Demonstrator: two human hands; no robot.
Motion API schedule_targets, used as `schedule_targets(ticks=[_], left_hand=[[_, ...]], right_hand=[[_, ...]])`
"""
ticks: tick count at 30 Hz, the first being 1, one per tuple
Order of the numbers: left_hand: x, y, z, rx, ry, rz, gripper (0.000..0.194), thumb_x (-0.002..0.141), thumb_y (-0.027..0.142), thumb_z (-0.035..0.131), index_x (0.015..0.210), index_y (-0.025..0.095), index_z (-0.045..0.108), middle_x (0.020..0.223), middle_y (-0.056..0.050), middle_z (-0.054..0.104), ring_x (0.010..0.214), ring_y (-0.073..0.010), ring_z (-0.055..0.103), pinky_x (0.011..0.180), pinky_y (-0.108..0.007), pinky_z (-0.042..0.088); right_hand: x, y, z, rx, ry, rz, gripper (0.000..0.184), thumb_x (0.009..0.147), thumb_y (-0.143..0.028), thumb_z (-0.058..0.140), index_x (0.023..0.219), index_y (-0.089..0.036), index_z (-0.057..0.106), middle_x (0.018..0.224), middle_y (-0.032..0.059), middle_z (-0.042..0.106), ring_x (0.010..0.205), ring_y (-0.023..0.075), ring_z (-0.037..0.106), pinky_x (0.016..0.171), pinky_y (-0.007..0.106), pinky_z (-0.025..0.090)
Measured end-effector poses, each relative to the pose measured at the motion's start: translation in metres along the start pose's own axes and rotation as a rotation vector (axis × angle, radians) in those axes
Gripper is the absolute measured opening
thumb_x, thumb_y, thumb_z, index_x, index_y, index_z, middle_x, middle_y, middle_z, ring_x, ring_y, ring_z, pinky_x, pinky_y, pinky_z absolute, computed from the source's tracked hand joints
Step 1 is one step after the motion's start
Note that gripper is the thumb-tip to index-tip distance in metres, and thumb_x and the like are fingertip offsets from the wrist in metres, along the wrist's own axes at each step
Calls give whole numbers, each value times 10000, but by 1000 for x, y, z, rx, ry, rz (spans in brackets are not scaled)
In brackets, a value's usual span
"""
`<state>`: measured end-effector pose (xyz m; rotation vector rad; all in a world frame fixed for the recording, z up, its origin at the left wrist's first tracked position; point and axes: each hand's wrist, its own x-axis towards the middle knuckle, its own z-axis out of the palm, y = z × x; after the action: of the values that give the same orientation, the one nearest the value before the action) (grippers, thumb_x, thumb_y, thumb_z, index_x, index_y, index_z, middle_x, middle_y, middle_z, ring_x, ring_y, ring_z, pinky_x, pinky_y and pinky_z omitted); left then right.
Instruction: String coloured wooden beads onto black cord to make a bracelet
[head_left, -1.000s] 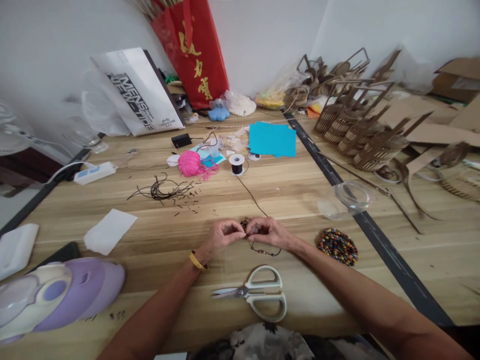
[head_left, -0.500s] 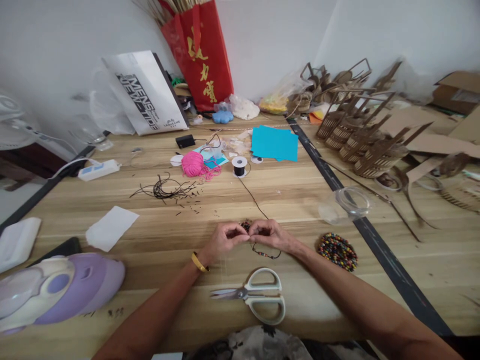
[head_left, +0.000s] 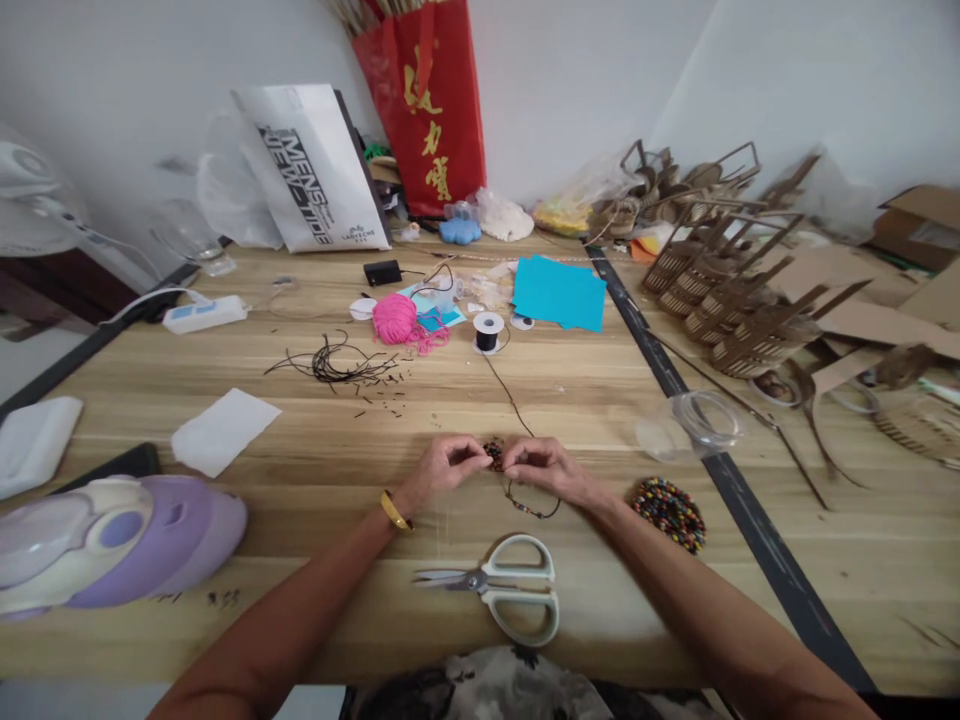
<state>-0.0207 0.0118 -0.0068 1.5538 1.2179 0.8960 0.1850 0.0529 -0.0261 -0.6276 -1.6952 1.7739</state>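
Observation:
Both hands meet over the table's middle, fingertips pinched. My left hand (head_left: 448, 466) is closed at the left of a small dark cluster of beads (head_left: 493, 455); whatever is in its fingertips is too small to make out. Just across a narrow gap, my right hand (head_left: 546, 468) pinches a thin black cord (head_left: 507, 393), which runs back to a white spool (head_left: 488, 330). Below that hand hangs a loop of the cord carrying a few coloured beads (head_left: 523, 508). White-handled scissors (head_left: 495, 580) lie nearer my body, blades pointing left.
A coil of multicoloured beads (head_left: 670, 514) lies right of my forearm. Cut black cords (head_left: 330, 362), pink yarn (head_left: 395, 319) and blue sheets (head_left: 560, 292) are farther back. A purple-and-white device (head_left: 127, 540) stands left; woven baskets (head_left: 757, 335) stand at the right.
The fingertips, close together before, have parted slightly, so more of the bead cluster shows between them. The whole view has shifted a little; the scissors have not been touched.

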Motion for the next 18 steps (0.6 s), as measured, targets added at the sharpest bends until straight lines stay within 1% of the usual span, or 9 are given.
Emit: schedule_targets(ticks=[3, 6, 10, 12, 15, 18], left_hand=[[1, -1, -2, -26, 56, 4, 223, 780, 305, 624, 679, 105, 633, 604, 2, 581, 563, -93, 461, 550, -205, 356], [2, -4, -4, -39, 84, 7, 214, 785, 290, 618, 682, 102, 630, 606, 0, 585, 568, -93, 476, 559, -204, 370], [4, -8, -5, -60, 96, 23, 205, 791, 287, 612, 707, 101, 634, 644, -16, 620, 603, -106, 526, 589, -211, 409], [4, -9, -6, -57, 113, 27, 189, 792, 277, 613, 719, 104, 633, 657, -20, 630, 620, -112, 544, 601, -215, 426], [5, -8, -6, 4, 132, 51, 143, 794, 246, 620, 752, 112, 643, 698, -31, 648, 658, -123, 571, 620, -222, 447], [6, -6, -4, 155, 108, 154, 88, 797, 199, 626, 780, 125, 670, 749, -47, 648, 705, -138, 581, 652, -243, 454]], right_hand=[[-1, -1, -9, 248, -38, 54, 225, 715, -323, 760, 730, -138, 633, 664, -17, 547, 450, 43, 433, 385, 155, 326], [-3, 2, -16, 400, -80, 112, 266, 666, -326, 796, 690, -130, 618, 594, -27, 541, 407, 39, 436, 349, 140, 314], [-4, 7, -16, 416, -119, 178, 251, 643, -280, 814, 688, -119, 627, 552, -26, 565, 387, 37, 454, 361, 140, 350], [-3, 7, -14, 405, -117, 200, 255, 626, -272, 824, 682, -118, 629, 547, -26, 575, 381, 35, 458, 361, 138, 360], [-2, 5, -13, 398, -71, 216, 253, 621, -276, 824, 692, -124, 635, 515, -40, 571, 366, 35, 464, 362, 136, 378], [0, 4, -12, 406, 10, 216, 249, 618, -280, 823, 702, -133, 640, 516, -45, 577, 367, 37, 477, 367, 133, 399]])
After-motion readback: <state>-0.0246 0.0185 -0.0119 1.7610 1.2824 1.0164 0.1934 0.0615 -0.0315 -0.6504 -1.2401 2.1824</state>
